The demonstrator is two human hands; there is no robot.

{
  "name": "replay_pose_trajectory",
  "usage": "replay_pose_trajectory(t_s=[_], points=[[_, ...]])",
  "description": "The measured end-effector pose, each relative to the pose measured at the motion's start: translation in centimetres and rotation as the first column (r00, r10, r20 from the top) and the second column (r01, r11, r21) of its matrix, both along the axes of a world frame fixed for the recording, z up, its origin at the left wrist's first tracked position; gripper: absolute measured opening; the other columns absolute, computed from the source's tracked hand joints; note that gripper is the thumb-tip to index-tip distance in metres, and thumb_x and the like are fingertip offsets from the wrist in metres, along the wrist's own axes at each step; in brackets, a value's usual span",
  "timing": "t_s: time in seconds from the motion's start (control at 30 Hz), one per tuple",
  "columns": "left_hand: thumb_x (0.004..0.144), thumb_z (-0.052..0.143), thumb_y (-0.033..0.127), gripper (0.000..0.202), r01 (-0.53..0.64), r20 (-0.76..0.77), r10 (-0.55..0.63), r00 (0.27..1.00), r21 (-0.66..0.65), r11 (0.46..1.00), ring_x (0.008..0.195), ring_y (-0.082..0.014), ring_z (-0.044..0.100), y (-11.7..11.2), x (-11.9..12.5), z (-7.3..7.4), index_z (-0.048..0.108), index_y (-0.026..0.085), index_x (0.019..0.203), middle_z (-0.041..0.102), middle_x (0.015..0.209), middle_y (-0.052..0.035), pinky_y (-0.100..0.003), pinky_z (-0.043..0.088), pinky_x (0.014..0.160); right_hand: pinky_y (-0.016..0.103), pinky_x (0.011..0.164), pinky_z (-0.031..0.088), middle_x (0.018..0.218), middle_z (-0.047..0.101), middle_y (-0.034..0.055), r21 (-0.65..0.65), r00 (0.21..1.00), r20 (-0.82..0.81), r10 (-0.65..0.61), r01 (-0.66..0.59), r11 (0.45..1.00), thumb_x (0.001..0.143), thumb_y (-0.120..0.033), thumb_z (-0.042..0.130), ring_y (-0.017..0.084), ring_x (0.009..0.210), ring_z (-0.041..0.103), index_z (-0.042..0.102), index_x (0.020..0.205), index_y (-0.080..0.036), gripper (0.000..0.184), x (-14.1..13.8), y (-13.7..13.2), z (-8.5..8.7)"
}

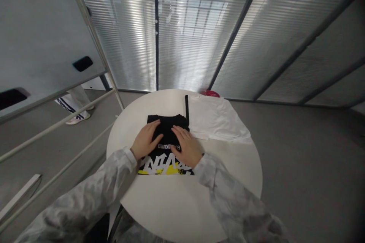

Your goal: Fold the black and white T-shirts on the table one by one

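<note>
A black T-shirt [166,129] lies folded into a compact rectangle on the round white table [182,201]. White lettering and yellow patches show on its lower half. My left hand [146,140] rests flat on its left side, fingers stretched out. On its right side lies my right hand [186,146], palm down with the fingers spread and partly covering the print. Neither hand grips the cloth. Just to the right is a folded white garment [216,117] with a black strip along its left edge.
Something red [211,93] shows behind the table's far edge. A whiteboard [42,34] on a metal frame [57,126] stands at the left, with a person's leg and shoe [76,117] behind it. Ribbed translucent panels [185,45] form the wall ahead.
</note>
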State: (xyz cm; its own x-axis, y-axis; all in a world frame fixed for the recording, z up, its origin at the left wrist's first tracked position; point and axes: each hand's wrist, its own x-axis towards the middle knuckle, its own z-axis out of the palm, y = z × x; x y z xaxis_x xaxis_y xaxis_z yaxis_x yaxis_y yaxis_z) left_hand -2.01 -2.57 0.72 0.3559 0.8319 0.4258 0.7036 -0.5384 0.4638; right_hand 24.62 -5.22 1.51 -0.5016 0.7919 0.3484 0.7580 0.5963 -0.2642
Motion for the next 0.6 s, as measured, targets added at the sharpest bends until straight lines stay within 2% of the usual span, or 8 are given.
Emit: replay_pose_trajectory(t_s=[0.07, 0.17, 0.3, 0.4, 0.53, 0.6], points=[[0.111, 0.056, 0.054, 0.071, 0.143, -0.131, -0.15, 0.98, -0.061, 0.988, 0.167, -0.0306, 0.037, -3.4, 0.2, -0.3, 0.036, 0.028, 0.174, 0.041, 0.179, -0.0105, -0.056, 0.031, 0.139, 0.055, 0.136, 0.033, 0.181, 0.035, 0.0128, -0.057, 0.996, 0.068, 0.063, -0.059, 0.997, 0.106, -0.052, 0.062, 0.034, 0.169, 0.029, 0.032, 0.176, -0.018, 0.084, 0.6, -2.9, -1.5], [0.109, 0.059, 0.061, 0.08, 0.15, -0.226, -0.177, 0.958, -0.13, 0.98, 0.171, -0.0321, 0.028, -5.8, -0.4, -0.8, 0.032, 0.03, 0.178, 0.032, 0.183, -0.0091, -0.058, 0.027, 0.14, 0.058, 0.135, 0.034, 0.184, 0.027, 0.0128, -0.118, 0.989, 0.135, 0.057, -0.041, 0.992, 0.106, -0.06, 0.061, 0.036, 0.171, 0.025, 0.029, 0.178, -0.02, 0.088, 2.1, -4.7, -2.8], [0.104, 0.065, 0.067, 0.089, 0.064, -0.242, -0.093, 0.966, -0.122, 0.99, 0.17, -0.0335, 0.03, -5.7, -1.5, -1.2, 0.032, 0.03, 0.178, 0.033, 0.182, -0.0101, -0.059, 0.03, 0.139, 0.056, 0.136, 0.033, 0.184, 0.025, 0.0136, -0.128, 0.988, 0.157, 0.004, 0.016, 0.992, 0.108, -0.06, 0.057, 0.033, 0.17, 0.027, 0.024, 0.18, -0.019, 0.089, 4.0, -4.7, -3.2], [0.103, 0.065, 0.068, 0.09, 0.022, -0.238, -0.046, 0.97, -0.103, 0.994, 0.168, -0.0337, 0.034, -5.5, -1.8, -1.1, 0.033, 0.03, 0.178, 0.036, 0.181, -0.0104, -0.06, 0.03, 0.138, 0.057, 0.136, 0.033, 0.183, 0.027, 0.0146, -0.119, 0.986, 0.163, -0.03, 0.05, 0.992, 0.109, -0.059, 0.055, 0.034, 0.169, 0.03, 0.025, 0.179, -0.016, 0.087, 4.2, -4.8, -2.7], [0.11, 0.055, 0.06, 0.075, -0.018, -0.227, 0.006, 0.974, -0.048, 0.999, 0.166, -0.0333, 0.039, -5.4, -0.5, -0.6, 0.038, 0.028, 0.176, 0.04, 0.179, -0.0101, -0.059, 0.03, 0.139, 0.062, 0.138, 0.026, 0.176, 0.044, 0.016, -0.073, 0.987, 0.135, -0.082, 0.092, 0.993, 0.109, -0.053, 0.053, 0.037, 0.164, 0.04, 0.04, 0.174, -0.017, 0.076, 2.7, -4.2, -1.2], [0.113, 0.049, 0.052, 0.069, 0.005, -0.229, -0.007, 0.973, -0.01, 1.0, 0.168, -0.031, 0.034, -5.0, 0.7, -0.5, 0.038, 0.025, 0.176, 0.035, 0.181, -0.0093, -0.055, 0.028, 0.14, 0.058, 0.139, 0.025, 0.177, 0.042, 0.0153, -0.037, 0.991, 0.101, -0.086, 0.09, 0.995, 0.11, -0.045, 0.05, 0.035, 0.166, 0.037, 0.041, 0.174, -0.015, 0.071, 1.4, -3.4, -0.6]])
